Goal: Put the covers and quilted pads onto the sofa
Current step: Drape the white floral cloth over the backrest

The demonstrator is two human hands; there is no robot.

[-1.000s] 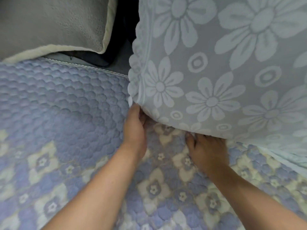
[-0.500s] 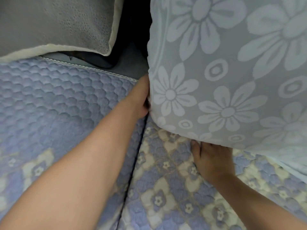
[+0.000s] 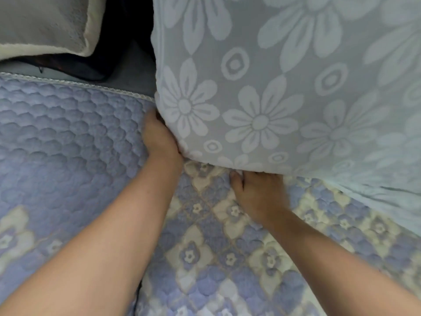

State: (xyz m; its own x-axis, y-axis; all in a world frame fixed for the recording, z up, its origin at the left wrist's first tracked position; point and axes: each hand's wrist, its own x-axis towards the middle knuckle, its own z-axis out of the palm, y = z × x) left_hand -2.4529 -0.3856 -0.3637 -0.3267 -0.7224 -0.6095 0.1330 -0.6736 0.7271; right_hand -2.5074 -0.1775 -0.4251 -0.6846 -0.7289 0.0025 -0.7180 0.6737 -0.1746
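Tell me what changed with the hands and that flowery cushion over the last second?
The left hand slid up along the flowered cushion's left edge toward the back gap, then came down again to its lower left corner, where it presses now. Its fingertips are hidden, so a grip cannot be confirmed. The right hand stayed at the cushion's bottom edge, fingers tucked under. The quilted pads and grey cushion look unchanged.

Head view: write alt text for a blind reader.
Both hands, left hand and right hand, reach under the lower edge of a flower-patterned cushion, fingers hidden, above a blue quilted pad. A grey cushion lies upper left.
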